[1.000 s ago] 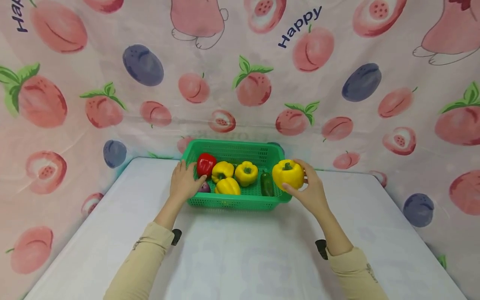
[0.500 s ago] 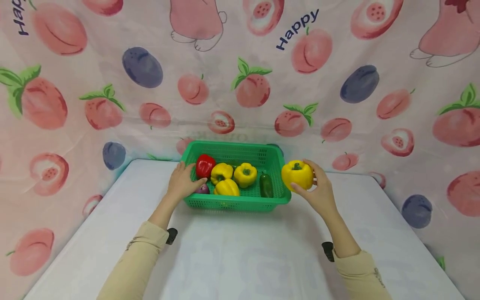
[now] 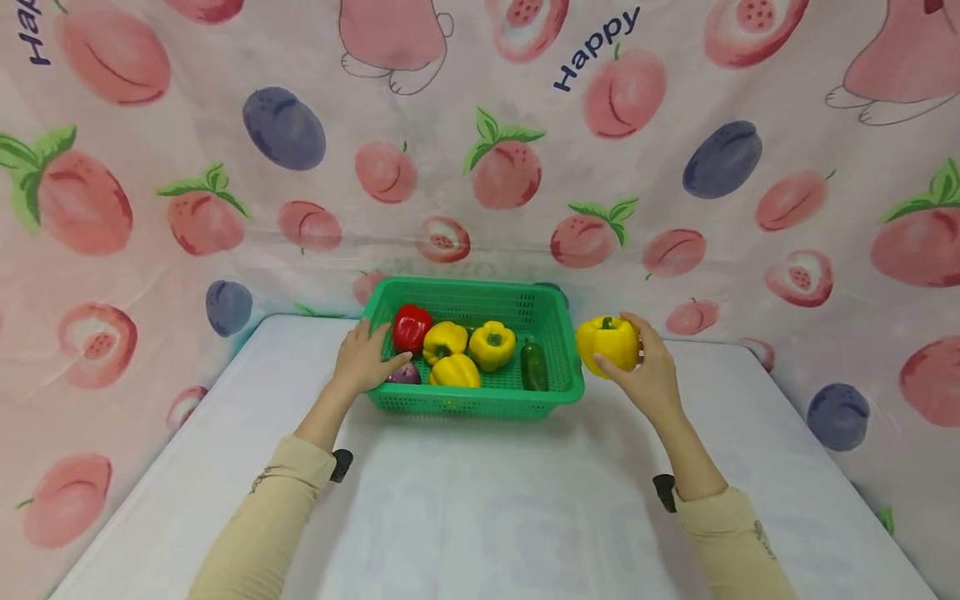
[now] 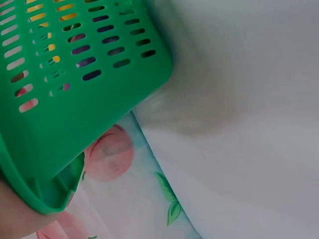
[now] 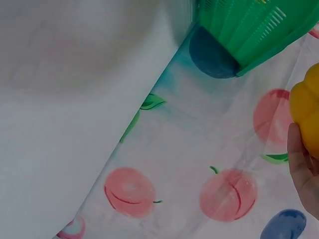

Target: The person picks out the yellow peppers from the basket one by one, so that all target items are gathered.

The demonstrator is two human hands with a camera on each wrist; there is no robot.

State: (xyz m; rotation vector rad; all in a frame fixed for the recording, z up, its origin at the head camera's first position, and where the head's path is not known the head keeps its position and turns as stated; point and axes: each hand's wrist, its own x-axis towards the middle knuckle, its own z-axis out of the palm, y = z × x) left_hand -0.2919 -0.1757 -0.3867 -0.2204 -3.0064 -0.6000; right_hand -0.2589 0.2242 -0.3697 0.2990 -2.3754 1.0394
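Note:
My right hand (image 3: 651, 375) holds a yellow bell pepper (image 3: 606, 343) just beyond the right end of the green plastic basket (image 3: 480, 404), thumb on its near side. In the right wrist view, the pepper (image 5: 310, 112) shows partly at the right edge with a finger against it. My left hand (image 3: 362, 357) rests over the basket's left rim, fingers spread and fairly straight, thumb reaching inside. Below that thumb lies a round purple vegetable (image 3: 406, 374), partly covered. A red bell pepper (image 3: 412, 330), three yellow bell peppers (image 3: 492, 346) and a dark green cucumber-like vegetable (image 3: 534, 365) lie inside.
The basket stands at the back of a white-covered table (image 3: 480, 508). A fruit-printed cloth (image 3: 450, 183) hangs behind it and at both sides. A dark device is strapped at each wrist.
My right hand has carried the yellow bell pepper rightward, from over the basket's right end to outside it. My left hand stays at the left rim, shifted slightly outward.

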